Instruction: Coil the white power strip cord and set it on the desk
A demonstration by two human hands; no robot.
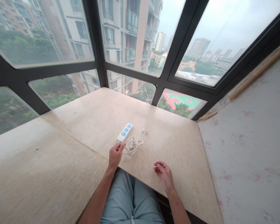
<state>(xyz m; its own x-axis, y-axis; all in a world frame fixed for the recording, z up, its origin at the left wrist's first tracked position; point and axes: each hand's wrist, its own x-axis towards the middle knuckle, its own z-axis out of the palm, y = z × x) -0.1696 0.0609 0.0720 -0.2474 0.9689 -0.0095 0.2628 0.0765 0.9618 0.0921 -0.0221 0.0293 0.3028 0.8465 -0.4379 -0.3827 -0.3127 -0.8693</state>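
Observation:
A white power strip [124, 133] with blue socket faces lies slanted on the stone-like ledge. Its white cord [133, 145] is loosely coiled beside it, and the plug [143, 131] rests at the cord's far end, to the right. My left hand [116, 153] is closed at the near end of the strip, thumb and fingers pinched on the cord where it leaves the strip. The exact grip is partly hidden by the fingers. My right hand [163, 174] hovers over the ledge to the right of the coil, fingers loosely curved and apart, holding nothing.
The beige ledge [182, 146] has a seam running across its left part and a small dark speck [36, 149] there. Dark-framed windows [130, 70] border it at the back. A flower-patterned wall [245, 149] stands on the right. My legs [133, 199] are at the front edge.

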